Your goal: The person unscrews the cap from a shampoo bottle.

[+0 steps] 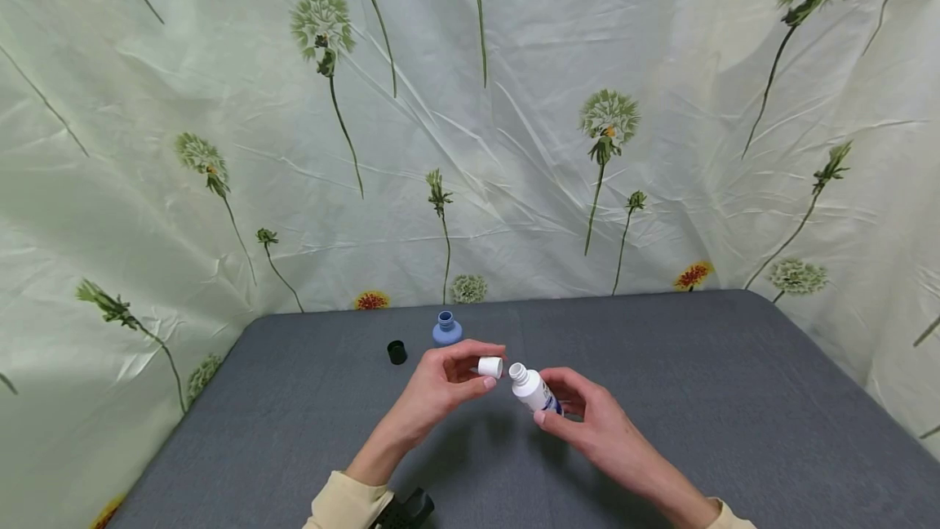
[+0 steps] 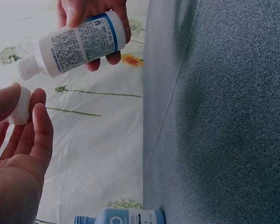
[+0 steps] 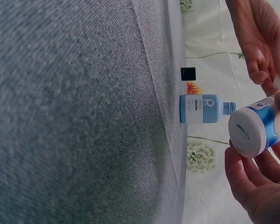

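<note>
Over the middle of the table, my left hand (image 1: 438, 386) pinches a white cap (image 1: 489, 366) between thumb and fingers. Just right of it, my right hand (image 1: 598, 423) grips a white bottle with a blue band (image 1: 534, 390), its uncapped mouth tilted up toward the cap. A small gap separates cap and bottle neck. The left wrist view shows dense printed text on the white bottle (image 2: 81, 44). Its base faces the camera in the right wrist view, where the right hand's fingers (image 3: 242, 175) wrap round the bottle.
Behind the left hand stands an uncapped blue bottle (image 1: 446, 330), upright on the grey cloth-covered table (image 1: 661, 366). A black cap (image 1: 396, 352) lies to its left. A flower-printed curtain (image 1: 514, 145) hangs behind the table. A dark object (image 1: 407, 508) sits at the left wrist.
</note>
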A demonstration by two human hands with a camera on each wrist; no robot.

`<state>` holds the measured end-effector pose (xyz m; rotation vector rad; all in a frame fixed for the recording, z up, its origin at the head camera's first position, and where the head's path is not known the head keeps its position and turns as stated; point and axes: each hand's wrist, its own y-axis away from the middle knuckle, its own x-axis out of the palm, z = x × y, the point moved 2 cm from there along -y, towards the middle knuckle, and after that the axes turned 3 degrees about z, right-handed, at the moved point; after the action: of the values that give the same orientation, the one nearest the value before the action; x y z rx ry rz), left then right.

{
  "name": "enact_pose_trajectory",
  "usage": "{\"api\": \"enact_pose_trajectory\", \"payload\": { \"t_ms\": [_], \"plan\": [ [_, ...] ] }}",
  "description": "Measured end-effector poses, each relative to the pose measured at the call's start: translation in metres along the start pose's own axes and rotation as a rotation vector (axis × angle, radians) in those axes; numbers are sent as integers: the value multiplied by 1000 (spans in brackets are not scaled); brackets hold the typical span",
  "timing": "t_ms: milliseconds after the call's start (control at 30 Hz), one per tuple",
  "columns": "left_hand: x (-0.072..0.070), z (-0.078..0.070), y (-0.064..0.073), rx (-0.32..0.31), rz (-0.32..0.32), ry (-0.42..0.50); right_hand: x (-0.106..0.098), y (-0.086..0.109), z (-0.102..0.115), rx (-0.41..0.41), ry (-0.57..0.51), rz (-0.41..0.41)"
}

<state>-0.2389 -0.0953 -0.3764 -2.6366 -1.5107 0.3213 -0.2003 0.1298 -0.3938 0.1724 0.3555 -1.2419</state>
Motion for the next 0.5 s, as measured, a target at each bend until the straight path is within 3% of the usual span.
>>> {"api": "enact_pose_trajectory", "payload": {
  "t_ms": [233, 500],
  "plan": [
    [1, 1, -1, -9, -8, 12, -1, 0, 1, 24, -6, -14],
    [1, 3, -1, -26, -14, 7, -3, 1, 1, -14, -4, -21]
  ]
}}
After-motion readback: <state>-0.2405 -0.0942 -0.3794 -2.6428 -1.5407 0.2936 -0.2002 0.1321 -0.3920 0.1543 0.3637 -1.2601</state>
